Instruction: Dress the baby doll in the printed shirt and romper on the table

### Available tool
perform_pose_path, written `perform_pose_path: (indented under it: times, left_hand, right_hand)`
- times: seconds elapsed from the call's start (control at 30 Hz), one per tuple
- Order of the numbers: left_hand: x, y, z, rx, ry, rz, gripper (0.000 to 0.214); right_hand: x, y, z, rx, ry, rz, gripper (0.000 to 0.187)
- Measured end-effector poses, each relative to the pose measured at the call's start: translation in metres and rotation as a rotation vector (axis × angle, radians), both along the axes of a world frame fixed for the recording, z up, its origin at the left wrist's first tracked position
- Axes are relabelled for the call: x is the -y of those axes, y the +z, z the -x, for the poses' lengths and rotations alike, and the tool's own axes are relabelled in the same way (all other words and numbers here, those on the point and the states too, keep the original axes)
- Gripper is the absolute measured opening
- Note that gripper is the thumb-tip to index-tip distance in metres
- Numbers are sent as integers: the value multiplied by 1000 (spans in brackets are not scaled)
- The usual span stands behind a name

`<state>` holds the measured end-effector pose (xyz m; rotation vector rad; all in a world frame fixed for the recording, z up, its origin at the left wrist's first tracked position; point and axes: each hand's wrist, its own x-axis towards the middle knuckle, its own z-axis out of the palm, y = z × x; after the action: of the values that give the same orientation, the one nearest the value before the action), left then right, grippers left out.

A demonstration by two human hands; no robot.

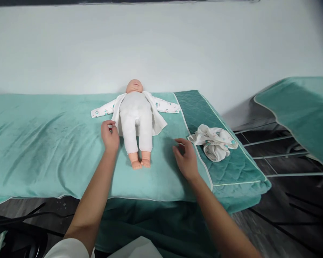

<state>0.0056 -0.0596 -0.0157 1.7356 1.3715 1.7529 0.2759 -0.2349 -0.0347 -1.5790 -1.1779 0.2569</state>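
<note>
A baby doll (136,118) with a white cloth body lies on its back on a teal blanket (43,143), head toward the wall. An open white printed shirt (161,107) is spread under it with both sleeves out to the sides. My left hand (110,136) is beside the doll's right hip, its fingers curled at the lower edge of the shirt's open flap. My right hand (187,159) hovers over the blanket to the right of the doll's legs, fingers loosely apart and holding nothing.
A crumpled white printed garment (214,143) lies on a darker quilted teal pad (231,168) at the right. A white wall stands behind. Another teal cover (307,114) is at the far right over a dark floor (285,215).
</note>
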Motion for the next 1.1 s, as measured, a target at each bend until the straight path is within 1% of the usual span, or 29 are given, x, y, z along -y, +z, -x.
perform_pose_path:
  times: [0.07, 0.13, 0.2, 0.27, 0.33, 0.4, 0.47, 0.5, 0.57, 0.6, 0.63, 0.7, 0.73, 0.8, 0.83, 0.87, 0.9, 0.97, 1.03, 1.1]
  left_hand:
    - [4, 2, -1, -76, -50, -46, 15]
    - [10, 3, 0, -148, -88, -94, 16]
    - [21, 5, 0, -224, -152, -129, 17]
    - [38, 6, 0, -303, -238, -156, 18]
    - [57, 6, 2, -362, -314, -174, 18]
    - [76, 9, 6, -404, -379, -177, 19]
    - [89, 15, 13, -451, -446, -148, 20]
    - [93, 20, 16, -469, -479, -118, 21]
    - [100, 34, 22, -484, -533, -48, 20]
    - [103, 43, 23, -473, -550, -18, 20]
    - [106, 53, 22, -450, -566, 2, 19]
    - [117, 74, 13, -385, -638, 5, 19]
    - [124, 84, 6, -356, -710, -11, 20]
    - [138, 104, -9, -351, -913, -75, 32]
    - [143, 113, -16, -379, -974, -115, 41]
    - [146, 120, -21, -411, -978, -150, 49]
    - [147, 127, -24, -437, -944, -178, 52]
    - [143, 140, -22, -445, -815, -212, 47]
    - [134, 153, -12, -388, -685, -210, 36]
    - [126, 168, 0, -268, -588, -181, 28]
  right_hand:
    - [21, 4, -28, 353, -54, 11, 28]
    - [40, 12, -58, 619, -124, 152, 27]
    - [56, 20, -83, 798, -240, 337, 28]
    - [66, 25, -100, 929, -222, 474, 31]
    - [69, 29, -113, 1022, -161, 501, 30]
    - [64, 33, -125, 1080, -133, 491, 22]
    - [51, 42, -139, 1076, -98, 535, 13]
    - [42, 49, -145, 1038, -53, 572, 13]
    - [25, 68, -149, 893, 63, 639, 21]
    - [17, 80, -146, 800, 125, 657, 26]
    - [10, 94, -138, 713, 147, 688, 29]
    - [1, 122, -109, 496, 268, 645, 24]
    - [-2, 136, -90, 361, 330, 599, 26]
    - [-9, 162, -47, -1, 445, 499, 28]
    - [-13, 173, -26, -200, 481, 442, 26]
    - [-19, 183, -8, -356, 511, 382, 24]
    - [-25, 192, 8, -461, 543, 305, 23]
    - [-37, 207, 30, -572, 606, 187, 23]
    - [-47, 219, 42, -614, 638, 91, 22]
    - [-49, 230, 49, -577, 649, 18, 17]
